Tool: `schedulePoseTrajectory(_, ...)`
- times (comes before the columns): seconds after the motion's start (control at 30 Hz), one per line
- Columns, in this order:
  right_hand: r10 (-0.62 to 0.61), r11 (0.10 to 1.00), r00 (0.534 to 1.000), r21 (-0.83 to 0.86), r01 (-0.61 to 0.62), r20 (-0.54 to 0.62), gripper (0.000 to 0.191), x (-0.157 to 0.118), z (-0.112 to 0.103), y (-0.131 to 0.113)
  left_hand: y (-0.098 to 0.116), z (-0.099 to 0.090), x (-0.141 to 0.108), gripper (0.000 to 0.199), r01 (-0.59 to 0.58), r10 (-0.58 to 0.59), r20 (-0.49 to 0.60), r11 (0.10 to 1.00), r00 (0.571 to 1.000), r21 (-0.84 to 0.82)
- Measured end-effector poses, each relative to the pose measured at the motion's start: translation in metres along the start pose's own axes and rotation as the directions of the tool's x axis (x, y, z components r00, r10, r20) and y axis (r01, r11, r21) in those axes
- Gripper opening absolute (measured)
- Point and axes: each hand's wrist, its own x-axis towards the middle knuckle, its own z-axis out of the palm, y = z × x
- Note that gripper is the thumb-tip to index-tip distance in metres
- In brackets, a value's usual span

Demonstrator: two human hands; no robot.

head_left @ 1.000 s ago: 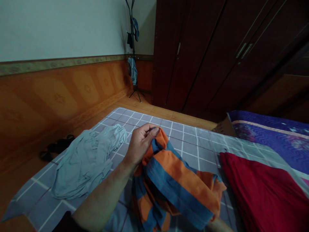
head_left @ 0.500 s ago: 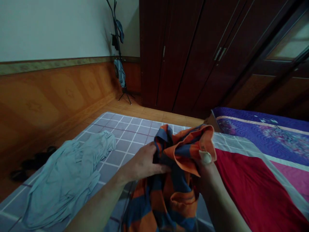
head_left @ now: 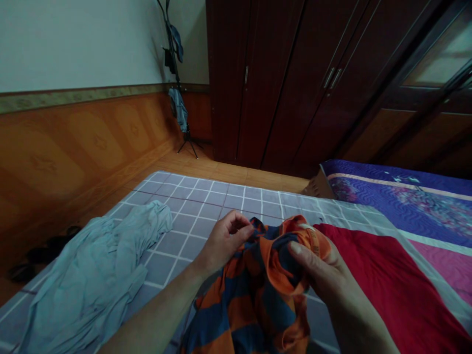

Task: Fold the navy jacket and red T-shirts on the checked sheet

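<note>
A: What are the hands doing?

B: The right hand (head_left: 317, 270) is pinching a folded orange edge of the striped cloth (head_left: 254, 300) between thumb and fingers. The left hand (head_left: 224, 241) is curled, its fingertips right at the cloth's dark edge. The light's poor, so I can't tell whether it's gripping or just touching.

A: Where's the cloth?

B: It's bunched between the hands, and its lower part hangs down onto the checked sheet (head_left: 191, 216).

A: How would it handle?

B: Probably light, soft and limp, likely a thin garment, though the dimness makes that hard to confirm. It'll sag wherever it's unsupported, so the orange hem under the right thumb looks like the best place to hold, rather than the loose middle.

A: What's around it?

B: Just right of the striped cloth lies a red blanket (head_left: 387, 280), with a purple quilt (head_left: 401, 196) beyond it. Left of the striped cloth is a crumpled pale blue cloth (head_left: 88, 260). Farther left, past that, are dark sandals (head_left: 40, 255). Well ahead of the striped cloth stand a coat stand (head_left: 180, 113) and a dark wardrobe (head_left: 280, 83).
</note>
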Motion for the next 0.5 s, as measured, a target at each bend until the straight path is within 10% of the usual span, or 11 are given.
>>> schedulePoseTrajectory(0.13, 0.008, 1.000, 0.970, -0.030, -0.001, 0.244, 0.017, -0.013, 0.007, -0.007, -0.013, 0.004, 0.001, 0.063, -0.094, 0.079, 0.102, 0.984, 0.992, 0.153)
schedulePoseTrajectory(0.23, 0.002, 0.993, 0.948, -0.112, 0.035, 0.319, 0.016, -0.017, 0.008, -0.009, -0.017, 0.008, -0.001, 0.040, -0.150, 0.100, 0.384, 0.983, 0.918, 0.101)
schedulePoseTrajectory(0.5, -0.119, 0.981, 0.987, -0.168, 0.099, -0.112, 0.023, -0.038, 0.008, -0.012, 0.008, 0.006, -0.007, 0.029, 0.019, 0.049, 0.502, 0.991, 0.864, -0.129)
